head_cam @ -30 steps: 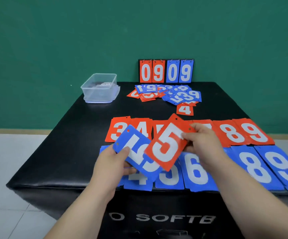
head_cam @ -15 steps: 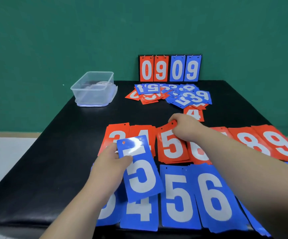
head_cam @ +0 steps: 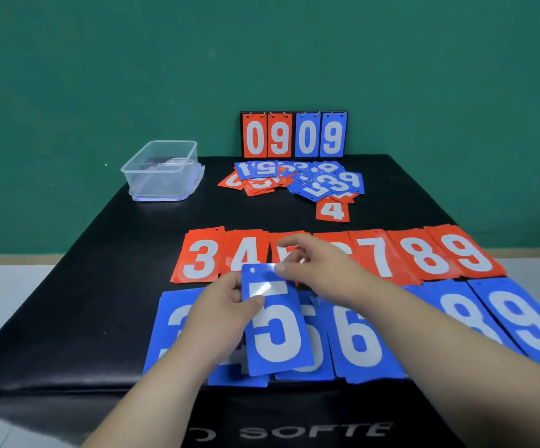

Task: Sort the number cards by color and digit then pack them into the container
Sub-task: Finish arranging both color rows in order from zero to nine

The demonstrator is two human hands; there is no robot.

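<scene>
At 6 o'clock, glossy blue plastic card (head_cam: 275,331) with white 5, tilted, gripped above flat blue row (head_cam: 359,344) of cards. Just beyond, flat red row (head_cam: 423,257), 3 to 9. At 12 o'clock, mixed loose heap (head_cam: 323,182). At 10 o'clock, clear rectangular plastic container (head_cam: 162,176), upright.

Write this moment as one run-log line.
stage: sorting | left hand: holds blue 5 card | right hand: at that card's top corner, grip unclear | container: rear left, untouched

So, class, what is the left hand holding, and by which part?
The blue 5 card, by its upper left edge, thumb on its face.
</scene>
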